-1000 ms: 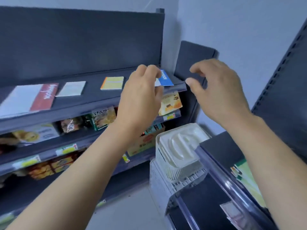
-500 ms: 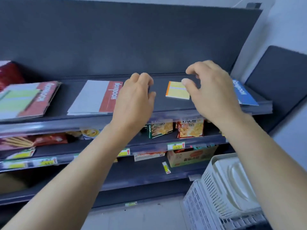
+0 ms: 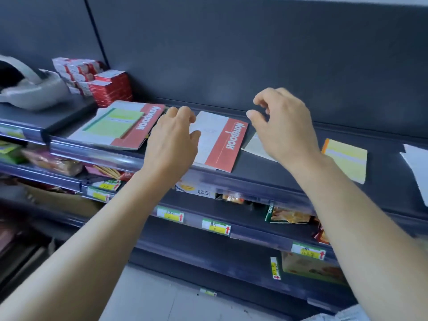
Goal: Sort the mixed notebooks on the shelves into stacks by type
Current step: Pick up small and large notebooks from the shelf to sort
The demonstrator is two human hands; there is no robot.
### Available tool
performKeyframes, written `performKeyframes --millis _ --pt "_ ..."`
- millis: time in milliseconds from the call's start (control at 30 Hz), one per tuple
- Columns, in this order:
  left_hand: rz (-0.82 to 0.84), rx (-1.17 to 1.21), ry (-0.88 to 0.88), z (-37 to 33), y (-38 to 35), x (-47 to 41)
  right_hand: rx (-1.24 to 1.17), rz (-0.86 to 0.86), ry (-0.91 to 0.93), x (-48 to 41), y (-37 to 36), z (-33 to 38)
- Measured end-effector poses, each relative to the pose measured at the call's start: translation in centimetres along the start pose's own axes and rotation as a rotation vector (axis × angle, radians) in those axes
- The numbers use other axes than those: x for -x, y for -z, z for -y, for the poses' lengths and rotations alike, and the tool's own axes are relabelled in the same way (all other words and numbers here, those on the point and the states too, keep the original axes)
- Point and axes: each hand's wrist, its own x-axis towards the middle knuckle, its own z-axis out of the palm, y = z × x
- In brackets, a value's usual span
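Left grip [image 3: 172,140] hovers loosely curled and empty over the red-and-white notebook [image 3: 222,144]. Right grip [image 3: 284,128] hangs half-curled and empty above a pale notebook [image 3: 254,147]. To their left a green notebook [image 3: 113,123] lies on a second red notebook [image 3: 141,133]. To their right a yellow notebook [image 3: 347,158] lies alone on the shelf [image 3: 278,181]. Types are still mixed, so the sorting seems barely begun.

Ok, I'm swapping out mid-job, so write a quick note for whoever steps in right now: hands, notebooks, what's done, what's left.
Left hand: open, over the left edge of the lone red-and-white notebook; contact unclear.
Right hand: loosely curled, empty, above a small pale notebook.
Top shelf: at left, a green notebook lies on a second red-and-white notebook; a yellow notebook lies apart at right.
Done: no sorted stack visible.
Left: group all by type.
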Motion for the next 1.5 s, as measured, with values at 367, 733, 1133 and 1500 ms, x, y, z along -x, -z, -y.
performKeyframes --millis 367,733,1133,1500 --pt "0.103 -0.141 0.277 12.4 -0.8 -6.4 0.038 0.092 -0.022 -4.7 -7.4 3.4" --pt "0.417 -0.398 0.389 24.9 -0.4 -14.7 0.156 0.202 -0.325 -7.9 -16.0 8.4" --pt "0.372 -0.034 0.497 26.8 0.1 -16.7 0.346 0.569 -0.827 -6.3 -19.7 4.5" --pt "0.173 0.357 0.290 21.7 0.6 -14.8 0.412 0.709 -0.891 -7.6 -19.0 2.7"
